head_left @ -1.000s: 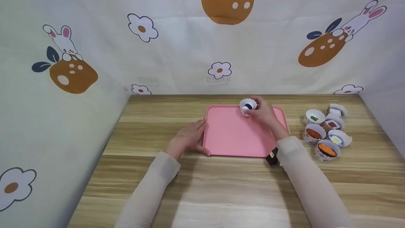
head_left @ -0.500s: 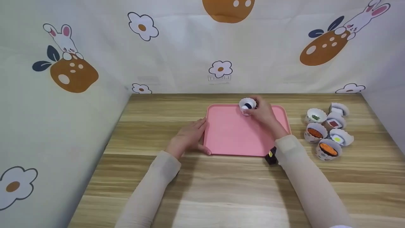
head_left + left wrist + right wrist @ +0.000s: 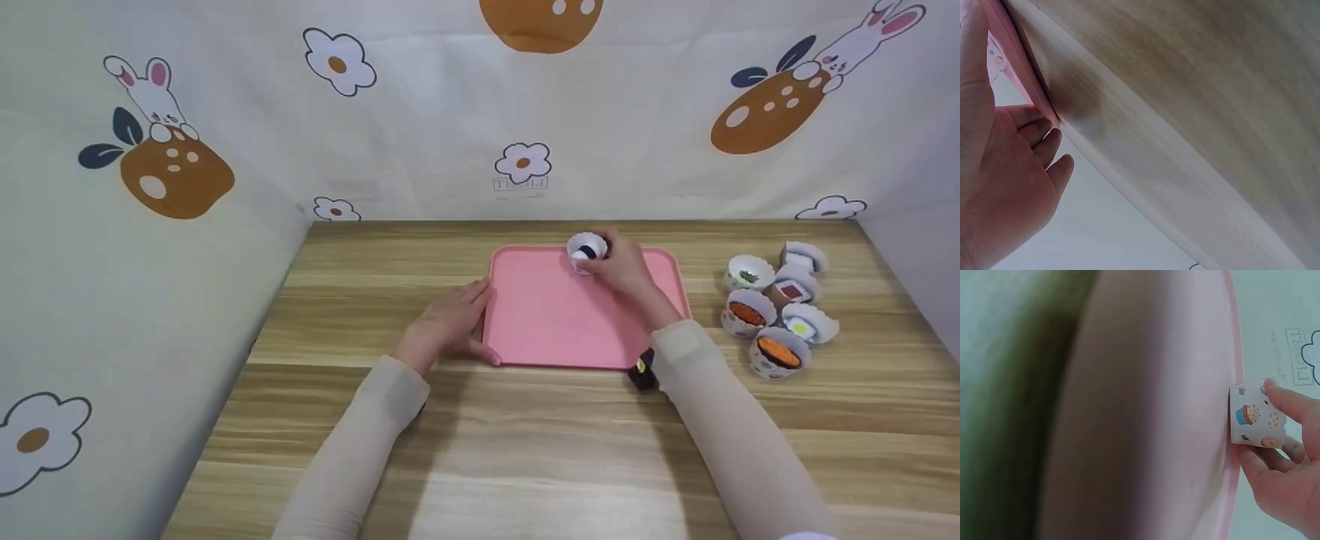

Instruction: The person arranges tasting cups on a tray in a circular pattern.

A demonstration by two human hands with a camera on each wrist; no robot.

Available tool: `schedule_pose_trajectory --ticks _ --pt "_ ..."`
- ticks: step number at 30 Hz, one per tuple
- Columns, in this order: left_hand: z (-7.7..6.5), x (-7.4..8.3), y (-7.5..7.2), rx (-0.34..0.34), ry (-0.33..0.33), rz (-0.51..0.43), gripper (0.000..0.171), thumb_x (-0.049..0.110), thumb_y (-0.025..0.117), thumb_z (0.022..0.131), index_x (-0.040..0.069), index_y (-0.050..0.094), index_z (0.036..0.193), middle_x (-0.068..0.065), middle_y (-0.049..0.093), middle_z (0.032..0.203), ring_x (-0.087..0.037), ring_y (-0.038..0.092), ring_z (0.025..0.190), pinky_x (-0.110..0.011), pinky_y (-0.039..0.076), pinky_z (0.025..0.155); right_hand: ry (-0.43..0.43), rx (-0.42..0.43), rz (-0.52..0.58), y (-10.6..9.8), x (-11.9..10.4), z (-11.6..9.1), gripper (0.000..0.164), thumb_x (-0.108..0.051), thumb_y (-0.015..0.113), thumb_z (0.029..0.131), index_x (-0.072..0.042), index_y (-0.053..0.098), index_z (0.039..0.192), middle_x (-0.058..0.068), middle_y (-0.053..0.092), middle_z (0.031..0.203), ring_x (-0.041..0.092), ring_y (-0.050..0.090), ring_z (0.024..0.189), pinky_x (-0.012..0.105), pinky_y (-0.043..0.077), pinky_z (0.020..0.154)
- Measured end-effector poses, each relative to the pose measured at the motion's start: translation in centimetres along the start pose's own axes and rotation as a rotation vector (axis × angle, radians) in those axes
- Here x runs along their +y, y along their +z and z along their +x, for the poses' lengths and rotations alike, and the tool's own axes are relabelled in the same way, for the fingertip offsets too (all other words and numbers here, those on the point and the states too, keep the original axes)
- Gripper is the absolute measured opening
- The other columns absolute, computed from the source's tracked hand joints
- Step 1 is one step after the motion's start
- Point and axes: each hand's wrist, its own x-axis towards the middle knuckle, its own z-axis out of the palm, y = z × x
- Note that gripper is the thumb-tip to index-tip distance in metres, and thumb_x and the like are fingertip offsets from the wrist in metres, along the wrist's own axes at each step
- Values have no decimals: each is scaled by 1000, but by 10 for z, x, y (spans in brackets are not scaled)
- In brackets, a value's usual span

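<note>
My right hand [image 3: 626, 271] grips a white paper baking cup [image 3: 576, 243] at the far edge of the pink tray [image 3: 555, 315]. Inside the cup sits a small toy sushi piece [image 3: 588, 253], white with a black band. In the right wrist view, printed cupcakes and cookies show on the cup [image 3: 1252, 419], thumb on one side and fingers on the other. My left hand [image 3: 450, 319] rests against the tray's left edge, fingers straight along it and thumb at the near corner. The left wrist view has its fingertips right at the tray rim [image 3: 1019, 62].
Several paper cups with toy sushi stand grouped at the right, among them one with orange topping [image 3: 778, 354] and one with green bits [image 3: 748, 276]. A black toy piece with a yellow centre [image 3: 642, 372] lies by the tray's near right corner, beside the right sleeve [image 3: 686, 349].
Both hands, the cup and the tray keep their places. Only a slight shift of the head view shows.
</note>
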Motion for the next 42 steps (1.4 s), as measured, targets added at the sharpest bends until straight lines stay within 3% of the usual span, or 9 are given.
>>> schedule_pose_trajectory --ticks 10,17,22,31,42 --pt "-2 0 -2 8 -3 -42 127 71 74 71 10 7 161 -6 4 170 -24 8 158 -39 12 130 7 -22 -61 0 -3 0 71 -9 76 87 6 41 147 27 50 145 35 52 126 48 46 106" --pt "-2 0 -2 0 7 -2 127 71 73 73 9 6 161 -6 3 170 -22 6 158 -39 15 129 15 -47 -84 -2 -7 -3 77 -11 75 88 5 35 151 26 47 148 37 54 124 45 49 103" --pt "-1 0 -1 -2 5 -4 127 72 72 73 9 6 161 -6 2 170 -22 6 158 -39 14 130 45 -55 -35 -5 -10 -7 76 -10 74 89 5 33 151 25 42 152 39 49 135 48 47 110" --pt "-1 1 -1 -6 -1 6 127 73 71 73 9 5 161 -6 2 170 -23 6 158 -39 14 130 99 -40 34 -11 -12 -12 75 -7 72 90 3 32 152 24 44 151 38 47 139 47 44 114" --pt "-2 1 -1 10 6 -17 127 71 72 72 9 7 161 -7 4 170 -23 7 158 -38 13 130 25 -14 104 -21 -12 -24 72 1 70 88 5 34 150 29 48 144 41 49 136 44 46 113"
